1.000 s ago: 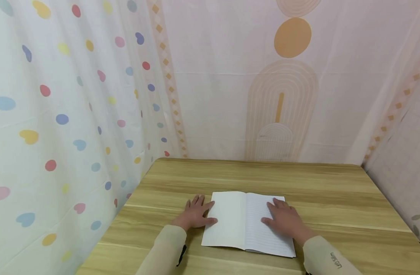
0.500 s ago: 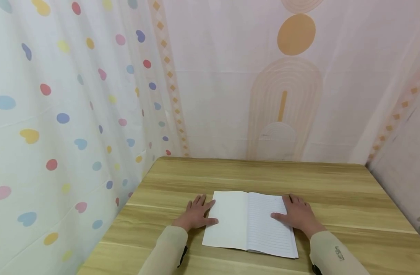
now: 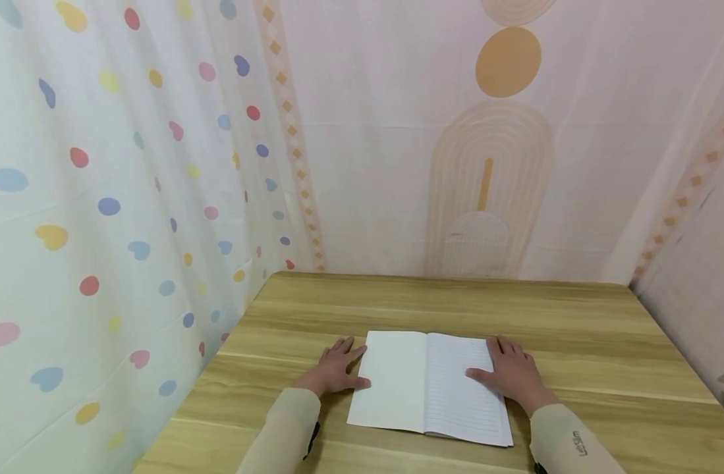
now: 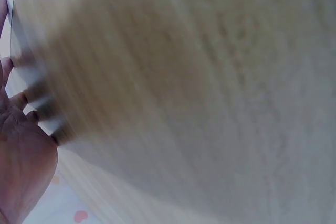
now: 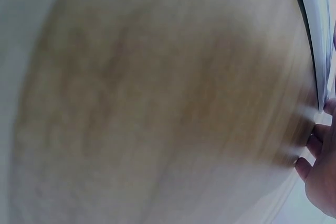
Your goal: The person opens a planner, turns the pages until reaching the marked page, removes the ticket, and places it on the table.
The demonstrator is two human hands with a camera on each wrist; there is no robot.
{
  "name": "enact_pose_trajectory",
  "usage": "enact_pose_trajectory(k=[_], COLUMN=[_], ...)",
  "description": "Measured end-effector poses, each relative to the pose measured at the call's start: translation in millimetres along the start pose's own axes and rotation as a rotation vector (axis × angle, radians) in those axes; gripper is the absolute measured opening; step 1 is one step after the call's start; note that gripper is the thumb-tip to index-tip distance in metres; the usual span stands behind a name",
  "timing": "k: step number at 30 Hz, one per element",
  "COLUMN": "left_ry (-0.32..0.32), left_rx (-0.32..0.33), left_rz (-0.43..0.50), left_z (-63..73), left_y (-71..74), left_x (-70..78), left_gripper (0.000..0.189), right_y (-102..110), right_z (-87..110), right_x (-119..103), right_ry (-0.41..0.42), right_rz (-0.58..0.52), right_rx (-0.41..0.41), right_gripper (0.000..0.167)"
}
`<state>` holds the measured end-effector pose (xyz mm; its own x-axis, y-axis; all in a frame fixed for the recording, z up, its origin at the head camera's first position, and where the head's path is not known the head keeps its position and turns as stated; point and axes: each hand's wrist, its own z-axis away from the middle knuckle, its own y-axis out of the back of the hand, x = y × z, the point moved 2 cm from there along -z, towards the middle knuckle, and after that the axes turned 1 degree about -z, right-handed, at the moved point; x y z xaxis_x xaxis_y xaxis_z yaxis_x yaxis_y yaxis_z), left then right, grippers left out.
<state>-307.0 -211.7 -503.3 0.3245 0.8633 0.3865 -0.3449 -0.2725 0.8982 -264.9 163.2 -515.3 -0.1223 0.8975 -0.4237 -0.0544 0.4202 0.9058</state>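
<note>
An open notebook (image 3: 423, 388) lies flat on the wooden table, its left page blank white and its right page ruled with lines. My left hand (image 3: 333, 370) rests at its left edge, fingers spread, thumb and forefinger tips on the page's margin. At the right edge lies my right hand (image 3: 514, 372), thumb stretched over the ruled page and the other fingers at the upper right corner. In the left wrist view the left hand (image 4: 23, 150) has its fingertips on the wood. The right wrist view shows the notebook's page edges (image 5: 316, 35) beside the right hand (image 5: 321, 156).
The wood-grain table (image 3: 445, 303) reaches back to a pale curtain (image 3: 367, 164) with arch patterns. A curtain with coloured dots (image 3: 130, 230) hangs along the left side, and another pale cloth (image 3: 694, 263) hangs at the right.
My right hand has slid rightward from the ruled page to the notebook's right edge, then stayed there. My left hand and the notebook have hardly moved.
</note>
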Motion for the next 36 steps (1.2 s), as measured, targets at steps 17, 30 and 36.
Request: enact_pose_trajectory(k=[17, 30, 36], left_ry=[0.011, 0.009, 0.015], left_rx=[0.004, -0.001, -0.010], left_rz=[0.015, 0.016, 0.016], left_z=[0.0, 1.4, 2.2], left_y=[-1.0, 1.1, -0.9], left_x=[-1.2, 3.7, 2.6], left_gripper=[0.085, 0.085, 0.086], right_y=[-3.3, 5.0, 2.1], right_z=[-2.7, -6.1, -7.7], right_x=[2.4, -3.9, -6.9], right_ry=[0.007, -0.027, -0.017], right_rz=[0.009, -0.099, -0.120], right_rx=[0.001, 0.018, 0.027], right_gripper=[0.096, 0.076, 0.056])
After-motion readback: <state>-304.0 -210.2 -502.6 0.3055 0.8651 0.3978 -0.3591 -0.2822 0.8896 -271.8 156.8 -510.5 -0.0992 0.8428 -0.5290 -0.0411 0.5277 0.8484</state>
